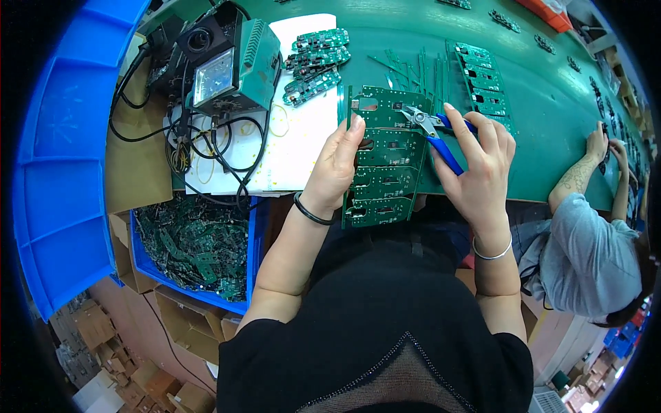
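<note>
My left hand [340, 164] grips a green circuit board panel [386, 175] by its left edge, thumb on top. Several joined boards make up the panel, which I hold tilted over the near edge of the bench. In my right hand [482, 155] is a pair of side cutters [441, 136] with blue handles. The cutters' metal jaws lie at the panel's upper right, over the seam between its top two boards. Whether the blades touch the board I cannot tell. Thin green cut-off strips [413, 72] lie beyond the panel, beside a second board panel [480, 79].
A stack of separated boards [318, 62] rests on white paper, right of a green soldering station [241, 65] with tangled black cables. A blue bin [200, 241] full of green pieces stands at lower left. A co-worker [592, 241] handles small parts at the bench's right.
</note>
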### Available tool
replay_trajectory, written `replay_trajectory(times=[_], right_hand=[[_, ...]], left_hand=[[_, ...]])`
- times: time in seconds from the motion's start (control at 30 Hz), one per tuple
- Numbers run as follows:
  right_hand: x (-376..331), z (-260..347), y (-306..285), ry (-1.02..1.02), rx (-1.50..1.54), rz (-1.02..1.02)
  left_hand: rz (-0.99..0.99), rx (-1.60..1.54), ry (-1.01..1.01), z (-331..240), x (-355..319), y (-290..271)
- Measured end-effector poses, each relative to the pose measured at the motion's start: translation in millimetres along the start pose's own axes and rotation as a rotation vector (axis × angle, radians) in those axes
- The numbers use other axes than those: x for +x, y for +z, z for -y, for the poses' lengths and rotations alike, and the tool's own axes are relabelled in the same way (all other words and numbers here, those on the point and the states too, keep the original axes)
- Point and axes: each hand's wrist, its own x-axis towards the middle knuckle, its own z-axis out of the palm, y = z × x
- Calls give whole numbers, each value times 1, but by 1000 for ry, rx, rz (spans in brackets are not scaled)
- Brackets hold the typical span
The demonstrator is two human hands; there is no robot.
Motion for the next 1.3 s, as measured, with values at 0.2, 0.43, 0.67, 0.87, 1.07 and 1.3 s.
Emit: replay_trajectory(times=[0.2,0.43,0.67,0.87,1.07,1.3], right_hand=[[-2,0,2,-21,-32,-2],[0,-12,19,6,126,-45],[-5,-15,6,105,268,-197],[-24,-16,14,142,213,-23],[-27,-13,17,136,182,2],[-25,-13,17,109,162,-39]], left_hand=[[25,-10,-10,-1,-4,1],[-116,140,16,11,-2,-10],[87,-607,-140,16,4,-35],[423,-945,-200,14,11,-16],[95,-816,-152,6,8,4],[326,-772,-117,15,10,-11]])
